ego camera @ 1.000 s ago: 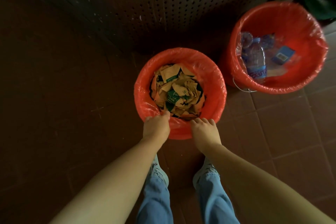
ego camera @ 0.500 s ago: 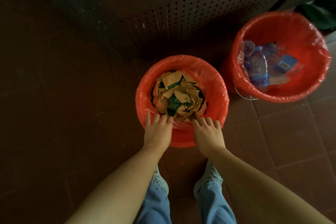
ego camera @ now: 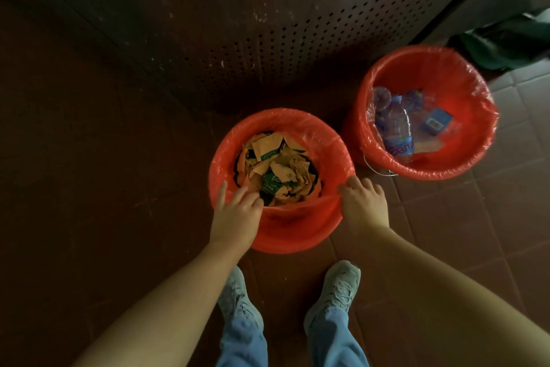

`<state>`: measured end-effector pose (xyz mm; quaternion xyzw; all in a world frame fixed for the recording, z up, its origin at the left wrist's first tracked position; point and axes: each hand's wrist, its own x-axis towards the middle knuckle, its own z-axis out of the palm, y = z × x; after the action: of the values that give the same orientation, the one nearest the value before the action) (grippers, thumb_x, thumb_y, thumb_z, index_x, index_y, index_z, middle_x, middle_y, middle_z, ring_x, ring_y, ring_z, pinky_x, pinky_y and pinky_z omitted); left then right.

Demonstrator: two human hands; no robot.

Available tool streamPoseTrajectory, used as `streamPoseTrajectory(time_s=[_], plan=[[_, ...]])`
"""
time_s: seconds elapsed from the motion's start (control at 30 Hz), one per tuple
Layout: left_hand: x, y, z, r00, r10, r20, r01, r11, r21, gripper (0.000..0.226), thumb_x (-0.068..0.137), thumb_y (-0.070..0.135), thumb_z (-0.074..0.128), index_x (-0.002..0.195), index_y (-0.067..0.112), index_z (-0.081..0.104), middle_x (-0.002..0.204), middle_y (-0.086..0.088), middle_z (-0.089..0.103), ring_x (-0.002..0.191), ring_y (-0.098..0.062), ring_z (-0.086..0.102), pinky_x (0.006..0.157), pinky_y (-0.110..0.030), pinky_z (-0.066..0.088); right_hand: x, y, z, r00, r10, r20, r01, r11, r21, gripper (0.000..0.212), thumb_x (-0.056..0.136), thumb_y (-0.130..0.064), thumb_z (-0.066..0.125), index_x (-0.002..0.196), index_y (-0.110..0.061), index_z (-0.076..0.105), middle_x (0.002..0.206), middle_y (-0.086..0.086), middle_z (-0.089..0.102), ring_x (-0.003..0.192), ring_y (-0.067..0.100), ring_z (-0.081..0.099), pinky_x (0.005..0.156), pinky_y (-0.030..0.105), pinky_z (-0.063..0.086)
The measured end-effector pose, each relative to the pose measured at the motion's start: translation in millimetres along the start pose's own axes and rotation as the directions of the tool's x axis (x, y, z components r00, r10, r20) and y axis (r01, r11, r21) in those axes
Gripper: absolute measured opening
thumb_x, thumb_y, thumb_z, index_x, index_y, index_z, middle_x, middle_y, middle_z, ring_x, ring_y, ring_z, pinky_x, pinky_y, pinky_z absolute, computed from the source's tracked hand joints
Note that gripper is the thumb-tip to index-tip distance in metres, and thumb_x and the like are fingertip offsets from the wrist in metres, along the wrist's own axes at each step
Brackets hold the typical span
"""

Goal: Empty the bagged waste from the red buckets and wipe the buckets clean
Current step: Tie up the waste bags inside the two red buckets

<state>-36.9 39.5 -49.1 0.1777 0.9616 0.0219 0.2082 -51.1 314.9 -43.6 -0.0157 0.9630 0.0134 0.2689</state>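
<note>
Liner edge (ego camera: 300, 201) between left hand (ego camera: 235, 215) and right hand (ego camera: 363, 203)

Near red bucket (ego camera: 297, 229), on brown tiled floor (ego camera: 446, 217): bag liner (ego camera: 324, 140) over rim, filled with crumpled brown paper (ego camera: 279, 170). At bag liner's near-left edge, left hand (ego camera: 238, 212), pinching; at its right edge, right hand (ego camera: 364, 203), gripping. Just beside, far red bucket (ego camera: 464, 75), lined: plastic bottle (ego camera: 394, 125), blue box (ego camera: 436, 125). Below, grey shoes (ego camera: 336, 286)

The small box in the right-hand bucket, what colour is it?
The box is blue, seen in the head view.
</note>
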Motion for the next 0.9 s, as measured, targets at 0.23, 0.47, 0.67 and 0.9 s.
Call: streamPoseTrajectory(time_s=[0.23,0.47,0.67,0.9], plan=[[3.7,21.3,-15.5,0.999,0.036,0.023,-0.035,0.999,-0.034,0.044,0.092,0.012,0.058,0.135,0.019,0.061,0.14,-0.002,0.06,0.138,-0.028,0.047,0.119,-0.06,0.022,-11.8,-29.6,-1.2,0.99,0.111,0.087,-0.14,0.856,0.498,0.022,0.101,-0.016,0.044,0.116,-0.018,0.06,0.107,-0.004,0.052,0.076,0.018,0.06,0.062,0.031,0.05],[-26.1,10.2,-23.7,0.993,-0.109,0.043,0.112,0.99,-0.084,0.047,0.104,0.043,0.033,0.142,0.023,0.053,0.146,-0.001,0.053,0.14,-0.024,0.042,0.116,-0.053,0.032,-28.5,-30.7,-6.2,0.924,0.368,0.11,-0.3,0.515,0.803,0.046,0.097,-0.009,0.046,0.142,-0.018,0.052,0.156,0.004,0.036,0.131,0.026,0.049,0.09,0.03,0.042],[-32.8,-11.5,-20.5,0.95,-0.305,0.064,0.31,0.944,-0.113,0.059,0.103,0.053,0.02,0.154,0.027,0.033,0.159,-0.003,0.037,0.146,-0.028,0.033,0.116,-0.052,0.032,4.7,-7.7,-15.4,0.746,0.569,0.345,-0.539,0.212,0.816,0.034,0.1,-0.033,0.053,0.127,-0.013,0.061,0.119,0.008,0.067,0.108,0.027,0.064,0.089,0.04,0.053],[-20.6,-5.0,1.6,0.987,-0.146,0.074,0.149,0.988,-0.034,0.065,0.1,0.058,0.037,0.158,0.029,0.026,0.161,-0.007,0.034,0.149,-0.032,0.03,0.115,-0.057,0.032,40.4,10.1,6.4,0.657,0.555,0.51,-0.624,0.021,0.781,0.028,0.095,-0.026,0.065,0.114,-0.007,0.072,0.104,0.016,0.073,0.099,0.035,0.069,0.084,0.037,0.057]])
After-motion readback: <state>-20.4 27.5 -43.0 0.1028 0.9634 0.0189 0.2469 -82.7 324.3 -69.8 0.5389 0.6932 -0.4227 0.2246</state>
